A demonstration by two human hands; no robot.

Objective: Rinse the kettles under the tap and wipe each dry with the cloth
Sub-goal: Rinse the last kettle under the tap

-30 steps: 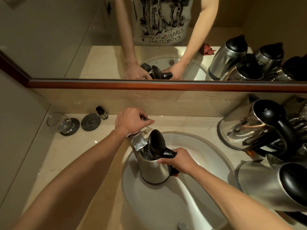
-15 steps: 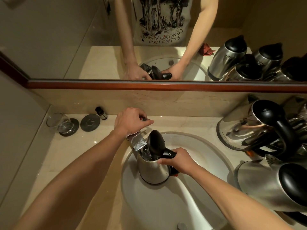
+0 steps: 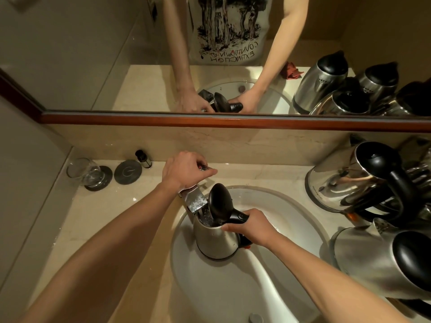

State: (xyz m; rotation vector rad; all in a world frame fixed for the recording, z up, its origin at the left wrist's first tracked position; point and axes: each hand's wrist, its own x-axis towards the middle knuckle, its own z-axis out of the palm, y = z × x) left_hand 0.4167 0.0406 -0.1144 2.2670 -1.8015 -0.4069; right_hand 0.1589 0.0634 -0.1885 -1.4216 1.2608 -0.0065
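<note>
A steel kettle (image 3: 215,238) with its black lid (image 3: 219,202) flipped up stands in the white sink (image 3: 233,287), its mouth right under the chrome tap spout (image 3: 196,201). Water glints inside the kettle. My right hand (image 3: 250,227) grips the kettle's black handle. My left hand (image 3: 185,170) is curled over the tap lever behind the spout. Several more steel kettles (image 3: 349,178) crowd the counter on the right, one lying low at the near right (image 3: 382,259). A red cloth (image 3: 291,71) shows only in the mirror, on the counter beside the sink.
A glass (image 3: 81,170) on a dark coaster, a second round coaster (image 3: 127,171) and a small dark bottle (image 3: 143,158) sit at the back left of the beige counter. The mirror with its wooden ledge (image 3: 233,121) runs along the wall behind.
</note>
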